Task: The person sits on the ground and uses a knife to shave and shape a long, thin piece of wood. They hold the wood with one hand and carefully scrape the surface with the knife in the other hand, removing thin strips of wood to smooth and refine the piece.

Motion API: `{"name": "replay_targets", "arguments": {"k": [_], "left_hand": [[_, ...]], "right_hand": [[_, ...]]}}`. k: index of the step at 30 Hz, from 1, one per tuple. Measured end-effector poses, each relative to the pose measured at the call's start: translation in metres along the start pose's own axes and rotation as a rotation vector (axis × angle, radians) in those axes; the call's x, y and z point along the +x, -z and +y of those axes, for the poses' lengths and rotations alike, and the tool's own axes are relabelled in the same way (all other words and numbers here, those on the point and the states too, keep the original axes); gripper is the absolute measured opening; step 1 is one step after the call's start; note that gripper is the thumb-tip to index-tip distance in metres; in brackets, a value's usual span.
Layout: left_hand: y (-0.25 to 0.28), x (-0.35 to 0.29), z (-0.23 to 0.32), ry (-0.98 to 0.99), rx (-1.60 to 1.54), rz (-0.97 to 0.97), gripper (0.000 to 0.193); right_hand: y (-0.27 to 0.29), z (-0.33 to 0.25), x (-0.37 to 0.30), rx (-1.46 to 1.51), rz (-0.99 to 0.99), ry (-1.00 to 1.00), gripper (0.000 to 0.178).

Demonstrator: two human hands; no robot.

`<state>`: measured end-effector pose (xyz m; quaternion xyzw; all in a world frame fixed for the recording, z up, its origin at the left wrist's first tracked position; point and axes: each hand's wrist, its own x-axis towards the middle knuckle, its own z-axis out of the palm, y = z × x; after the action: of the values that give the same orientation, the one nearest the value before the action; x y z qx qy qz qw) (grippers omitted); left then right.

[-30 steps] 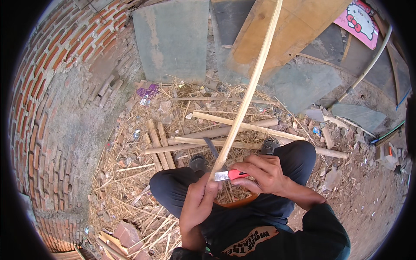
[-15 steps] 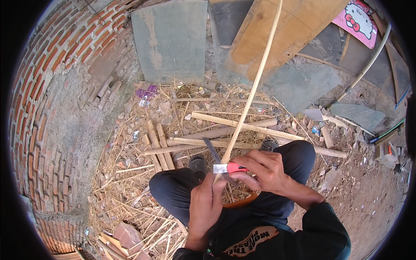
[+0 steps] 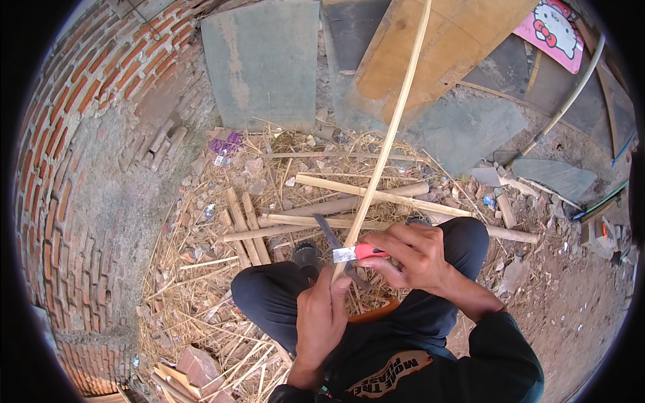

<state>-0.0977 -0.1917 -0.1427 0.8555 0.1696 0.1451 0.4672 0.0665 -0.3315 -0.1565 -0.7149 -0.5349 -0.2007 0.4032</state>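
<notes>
A long pale bamboo strip (image 3: pixel 385 156) runs from my lap up past the top edge of the head view. Its near end is pinched by my left hand (image 3: pixel 321 314), thumb along the strip. My right hand (image 3: pixel 411 257) is closed round the red handle of a cutter knife (image 3: pixel 368 251). The short wide blade lies across the strip just beyond my left thumb. Beneath the strip, between my knees, a dark flat metal blade (image 3: pixel 326 231) slants; its lower part is partly hidden by my hands.
Split bamboo pieces (image 3: pixel 245 225) and bamboo poles (image 3: pixel 512 234) lie on ground littered with straw and shavings. A brick wall (image 3: pixel 70 174) rises at the left. Grey-green panels (image 3: pixel 262 64) and a brown board (image 3: pixel 449 50) stand at the back. A brick (image 3: pixel 198 365) lies lower left.
My right hand and the knife have shifted slightly away along the strip, toward its far end. The strip's far part has swung a little left. My left hand keeps its grip.
</notes>
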Motion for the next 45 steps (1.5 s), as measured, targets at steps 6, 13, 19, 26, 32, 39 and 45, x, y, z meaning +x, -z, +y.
{"name": "replay_targets", "arguments": {"k": [6, 13, 19, 26, 32, 39, 45], "left_hand": [[-0.002, 0.000, 0.004, -0.003, 0.032, 0.024, 0.026], [-0.014, -0.019, -0.013, 0.034, 0.087, -0.015, 0.031], [-0.005, -0.016, -0.005, 0.045, 0.045, -0.039, 0.035], [-0.002, -0.025, -0.017, 0.025, 0.132, -0.022, 0.026], [0.002, -0.044, -0.029, 0.092, 0.211, -0.088, 0.023], [0.014, -0.075, -0.045, 0.148, 0.250, -0.182, 0.023], [0.024, -0.074, -0.057, 0.231, 0.043, -0.230, 0.029]], "right_hand": [[0.004, 0.003, 0.000, -0.035, 0.013, -0.085, 0.031], [0.032, 0.050, 0.026, -0.106, 0.224, -0.402, 0.022], [0.032, 0.061, 0.025, -0.074, 0.217, -0.316, 0.020], [0.033, 0.062, 0.028, -0.021, 0.110, -0.289, 0.021], [0.047, 0.118, 0.037, -0.074, 0.220, -0.404, 0.024], [0.081, 0.237, 0.048, -0.239, 0.317, -0.639, 0.041], [0.090, 0.240, 0.037, 0.561, 0.481, -0.883, 0.046]]}}
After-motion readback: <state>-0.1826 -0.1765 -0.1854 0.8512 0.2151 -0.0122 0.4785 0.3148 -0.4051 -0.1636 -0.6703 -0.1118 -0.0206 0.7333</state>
